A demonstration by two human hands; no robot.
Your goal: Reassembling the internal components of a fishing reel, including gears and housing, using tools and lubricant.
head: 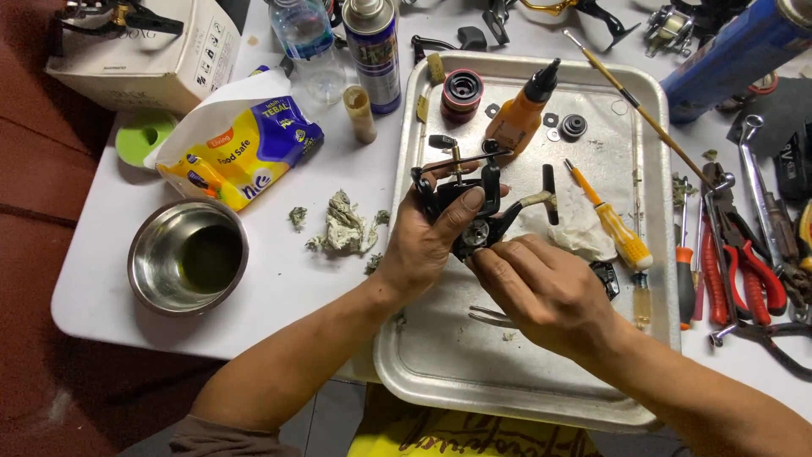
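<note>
I have the black metal fishing-reel body point(474, 211) opened up over the dented silver tray point(440, 355) — my left hand point(423, 245) grips it, my right hand point(541, 292) pinches at its exposed gears. Reassembly looks unfinished: 2 small washers lie loose beside the orange oil bottle point(518, 118). White desk point(279, 279), cluttered; red floor.

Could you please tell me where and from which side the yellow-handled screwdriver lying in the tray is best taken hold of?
Probably by its thick yellow handle, from above. The yellow-handled screwdriver lies flat and diagonal in the metal tray, thin shaft pointing up-left, handle toward the tray's right rim. The handle is clear on top; the right hand is nearest.
</note>
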